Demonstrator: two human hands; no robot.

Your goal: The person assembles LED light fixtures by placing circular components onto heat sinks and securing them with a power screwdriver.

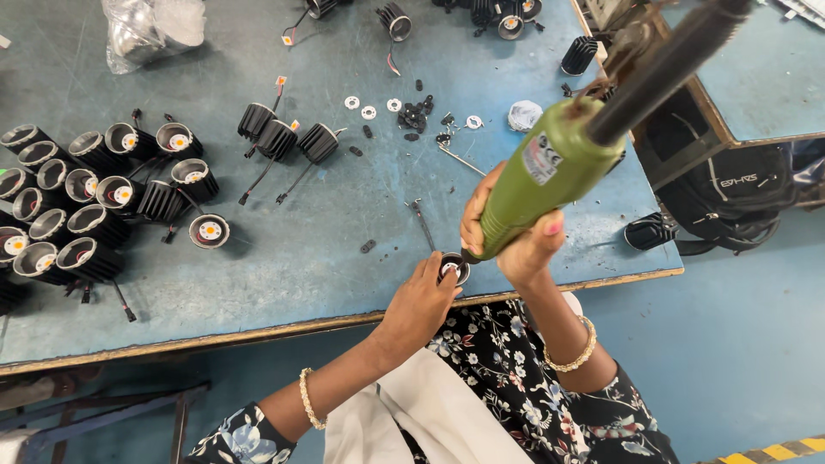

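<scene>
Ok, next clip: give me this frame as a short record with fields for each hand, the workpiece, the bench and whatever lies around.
right hand: right hand grips a green powered screwdriver, tip pointing down at the part
left hand: left hand steadies a small round black lamp housing near the table's front edge
bench: grey-blue worktable with a wooden rim
left of bench: cluster of finished housings with reflectors facing up
centre: three ribbed black heat sinks with wires; small white discs and black screws
other: plastic bag top left; black backpack on the floor at right

The scuffed blue-grey surface (344, 215) with wooden edging carries clustered black finned lamp housings (94, 198), small white discs (369, 110) and a crumpled clear plastic bag (150, 30).
</scene>
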